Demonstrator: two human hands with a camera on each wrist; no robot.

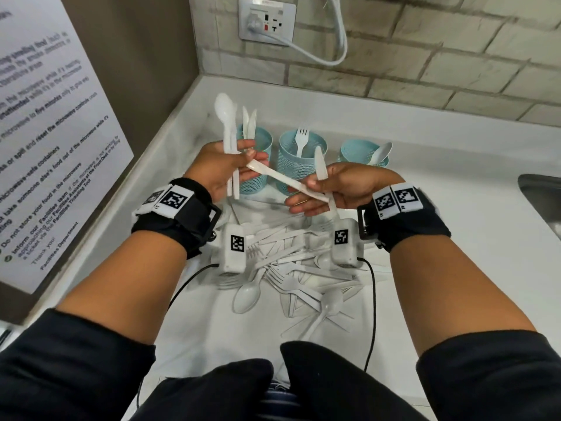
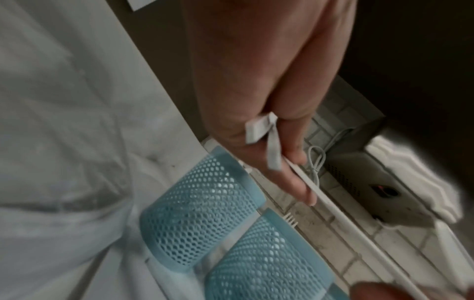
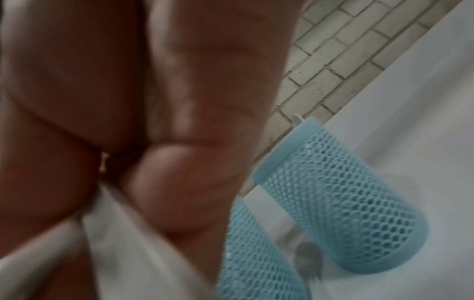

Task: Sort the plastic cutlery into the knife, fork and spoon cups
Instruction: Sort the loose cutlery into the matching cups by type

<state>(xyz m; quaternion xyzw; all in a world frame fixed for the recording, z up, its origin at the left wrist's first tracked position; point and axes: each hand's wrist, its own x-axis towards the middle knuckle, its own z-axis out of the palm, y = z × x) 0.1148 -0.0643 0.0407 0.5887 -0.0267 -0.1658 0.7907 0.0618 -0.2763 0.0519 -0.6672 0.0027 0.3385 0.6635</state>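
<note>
Three blue mesh cups stand in a row at the back: the left cup [image 1: 256, 161] holds knives, the middle cup [image 1: 299, 168] a fork, the right cup [image 1: 362, 151] a spoon. My left hand [image 1: 235, 170] grips upright white spoons [image 1: 226, 129] in front of the left cup. Its fingertips also pinch one end of a long white piece [image 1: 282, 179] that slants across to my right hand [image 1: 323, 189]. That hand grips an upright knife [image 1: 320, 164] and the slanting piece's other end. Loose cutlery [image 1: 288, 271] lies piled below both wrists. The left wrist view shows handle ends [image 2: 259, 130] in my palm.
A sink [image 1: 542, 202] cuts into the counter at the right edge. A socket [image 1: 267, 22] with a white cord sits on the brick wall behind. A printed notice panel [image 1: 45, 132] walls off the left side. The wrist cameras' black cables trail over the counter.
</note>
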